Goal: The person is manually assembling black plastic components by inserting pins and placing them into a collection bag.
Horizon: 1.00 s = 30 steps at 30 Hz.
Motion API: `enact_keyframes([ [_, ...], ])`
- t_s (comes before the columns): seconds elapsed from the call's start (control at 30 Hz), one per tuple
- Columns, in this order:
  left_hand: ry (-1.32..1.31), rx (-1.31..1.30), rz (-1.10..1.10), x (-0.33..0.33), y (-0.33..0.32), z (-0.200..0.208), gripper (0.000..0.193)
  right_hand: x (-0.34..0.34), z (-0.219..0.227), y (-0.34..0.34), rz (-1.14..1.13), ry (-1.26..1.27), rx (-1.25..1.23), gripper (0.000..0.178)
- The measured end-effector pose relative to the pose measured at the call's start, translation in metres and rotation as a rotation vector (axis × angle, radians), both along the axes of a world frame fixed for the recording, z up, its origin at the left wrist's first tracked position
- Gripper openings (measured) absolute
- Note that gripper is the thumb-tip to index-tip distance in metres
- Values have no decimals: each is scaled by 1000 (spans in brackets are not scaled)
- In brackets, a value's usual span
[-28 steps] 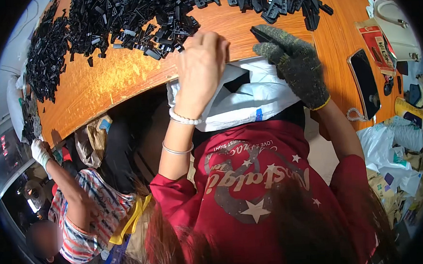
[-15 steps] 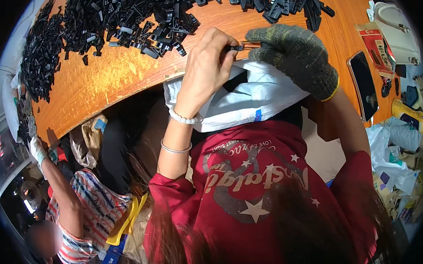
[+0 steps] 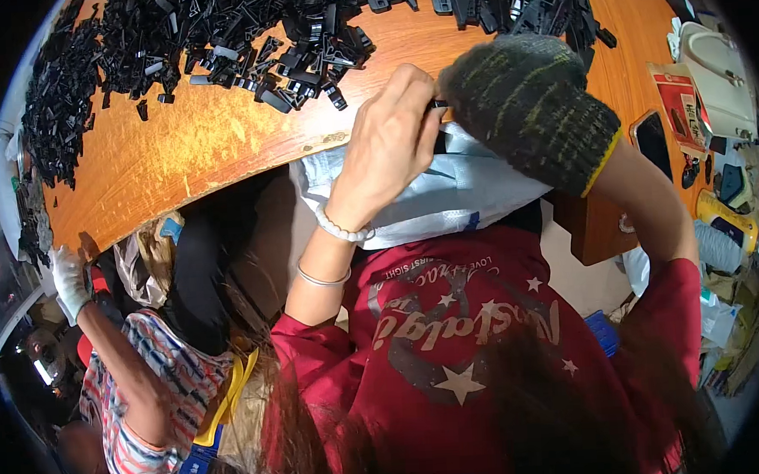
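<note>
My left hand point(image 3: 391, 138), bare with a white bead bracelet and a bangle at the wrist, pinches a small black plastic part point(image 3: 439, 104). Only a bit of that part shows between my two hands. Pressed close against it from the right is my right hand point(image 3: 523, 101), in a dark knitted glove with a yellow cuff edge. Its back faces up and its fingers curl under, so what they grip is mostly hidden. Both hands are over the table's front edge, above a white woven sack point(image 3: 432, 183) spread across my lap.
Heaps of small black plastic parts point(image 3: 310, 56) cover the table's point(image 3: 211, 130) far left. Larger black pieces point(image 3: 470, 0) lie farther back. To the right are a phone point(image 3: 650, 144), a red packet point(image 3: 680, 105) and a white bag point(image 3: 718, 73). A co-worker's gloved hand point(image 3: 70, 279) rests at the left edge.
My right hand has turned over toward my left, its back now up, covering the part that showed between them. Its elbow has swung outward. My left hand has shifted slightly right and nearer.
</note>
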<state>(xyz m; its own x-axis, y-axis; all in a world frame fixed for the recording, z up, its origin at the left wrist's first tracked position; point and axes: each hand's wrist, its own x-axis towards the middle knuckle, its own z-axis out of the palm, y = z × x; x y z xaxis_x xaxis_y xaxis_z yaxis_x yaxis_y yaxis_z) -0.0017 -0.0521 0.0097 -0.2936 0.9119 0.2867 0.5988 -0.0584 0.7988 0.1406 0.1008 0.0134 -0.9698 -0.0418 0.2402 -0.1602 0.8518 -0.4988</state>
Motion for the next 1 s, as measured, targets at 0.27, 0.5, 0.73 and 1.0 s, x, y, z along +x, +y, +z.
enact_keyframes([
  [0.27,-109,-5,-9,1,-1,-9,14,-23,44,-17,-33,-109,324,18],
  [0.5,-44,26,23,0,3,-4,14,-13,15,-5,-33,137,175,23],
  [0.73,-145,57,81,-3,-22,0,15,26,24,-27,-347,161,-263,22],
  [1.0,-1480,-18,-305,16,-32,-15,41,51,34,-41,-381,-77,-1135,33],
])
